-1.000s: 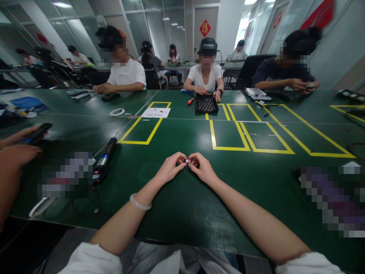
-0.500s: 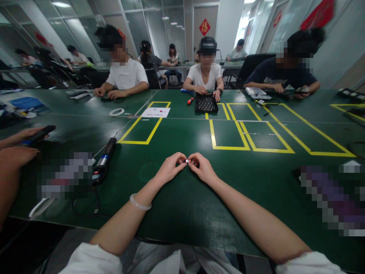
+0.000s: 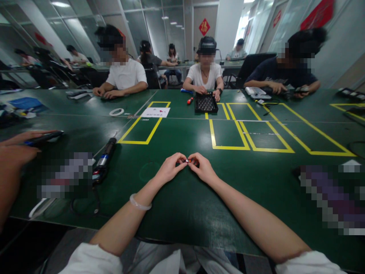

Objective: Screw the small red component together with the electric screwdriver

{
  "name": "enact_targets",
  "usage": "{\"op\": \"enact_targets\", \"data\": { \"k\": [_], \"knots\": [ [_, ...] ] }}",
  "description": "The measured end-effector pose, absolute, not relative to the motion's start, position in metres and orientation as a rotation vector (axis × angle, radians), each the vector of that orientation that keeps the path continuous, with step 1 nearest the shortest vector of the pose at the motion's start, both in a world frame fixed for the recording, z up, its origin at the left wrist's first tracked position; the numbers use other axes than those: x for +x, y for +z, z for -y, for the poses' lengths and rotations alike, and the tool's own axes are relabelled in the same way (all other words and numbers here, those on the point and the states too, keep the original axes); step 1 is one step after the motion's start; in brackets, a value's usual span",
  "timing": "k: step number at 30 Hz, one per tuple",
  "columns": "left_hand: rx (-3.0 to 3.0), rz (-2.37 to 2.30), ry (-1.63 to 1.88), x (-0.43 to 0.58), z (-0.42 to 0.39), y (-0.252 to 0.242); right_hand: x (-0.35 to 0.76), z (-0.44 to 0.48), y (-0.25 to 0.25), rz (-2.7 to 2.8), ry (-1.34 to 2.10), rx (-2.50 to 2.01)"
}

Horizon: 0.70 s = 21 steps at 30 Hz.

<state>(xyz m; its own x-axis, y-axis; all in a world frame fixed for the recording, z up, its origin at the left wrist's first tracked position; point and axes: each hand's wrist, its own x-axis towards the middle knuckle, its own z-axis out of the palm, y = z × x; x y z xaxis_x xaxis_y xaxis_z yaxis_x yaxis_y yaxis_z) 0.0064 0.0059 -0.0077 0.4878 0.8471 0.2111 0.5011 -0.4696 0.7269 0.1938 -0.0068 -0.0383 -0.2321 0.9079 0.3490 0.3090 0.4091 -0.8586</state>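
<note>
My left hand [image 3: 170, 169] and my right hand [image 3: 202, 167] meet just above the green table [image 3: 182, 198], fingertips pinched together. Between them they hold a tiny part [image 3: 187, 161] that shows white and red; it is too small to name. Both hands are closed on it from either side. A pale bangle [image 3: 139, 203] sits on my left wrist. Both forearms rest across the table's near edge.
A black and blue power tool [image 3: 105, 158] with a cable lies to my left. A co-worker's hands [image 3: 17, 146] hold a dark tool at far left. Across the table sit several people, a black tray [image 3: 206, 103] and a white sheet [image 3: 156, 112]. Yellow tape outlines mark the tabletop.
My hands stay pinched on the small part, which now shows more red. The co-worker's hand at left has lowered its dark tool flatter toward the table.
</note>
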Motion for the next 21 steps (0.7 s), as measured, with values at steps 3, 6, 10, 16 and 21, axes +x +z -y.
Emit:
{"op": "enact_targets", "data": {
  "k": [3,6,10,16,21],
  "knots": [
    [2.148,-1.109,0.752,0.0068,-0.0052,-0.0067,0.1939,0.0069,-0.037,1.72,0.869,-1.064],
    [2.151,-1.111,0.756,0.0079,-0.0037,-0.0053,0.1942,0.0062,-0.0379,1.657,0.928,-1.073],
    [2.169,-1.122,0.73,0.0086,-0.0022,-0.0045,0.1951,0.0048,-0.0405,1.601,0.997,-1.072],
    [2.166,-1.154,0.714,0.0076,-0.0025,-0.0051,0.1962,0.0037,-0.0438,1.58,1.034,-1.014],
    [2.15,-1.119,0.716,0.0095,-0.0006,-0.0023,0.1965,0.0024,-0.0463,1.568,1.05,-1.02]
  ]
}}
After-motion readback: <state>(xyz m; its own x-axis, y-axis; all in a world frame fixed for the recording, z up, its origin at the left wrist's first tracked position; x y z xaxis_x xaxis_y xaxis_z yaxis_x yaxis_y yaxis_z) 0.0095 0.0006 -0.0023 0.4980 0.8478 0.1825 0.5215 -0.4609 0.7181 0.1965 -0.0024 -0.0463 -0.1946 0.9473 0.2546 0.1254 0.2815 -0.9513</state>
